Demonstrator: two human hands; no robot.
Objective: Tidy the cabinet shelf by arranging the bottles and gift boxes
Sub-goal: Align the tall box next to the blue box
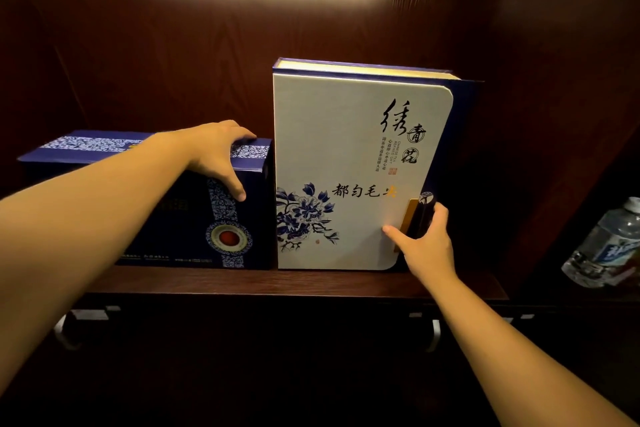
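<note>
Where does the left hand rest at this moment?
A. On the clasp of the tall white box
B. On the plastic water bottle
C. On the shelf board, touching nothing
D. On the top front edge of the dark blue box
D: the left hand lies over the top front edge of the dark blue box, thumb down its front face.

A dark wooden shelf (311, 282) carries two gift boxes side by side, touching: a low navy box (180, 218) on the left, a tall white box (346, 166) standing upright on the right.
</note>
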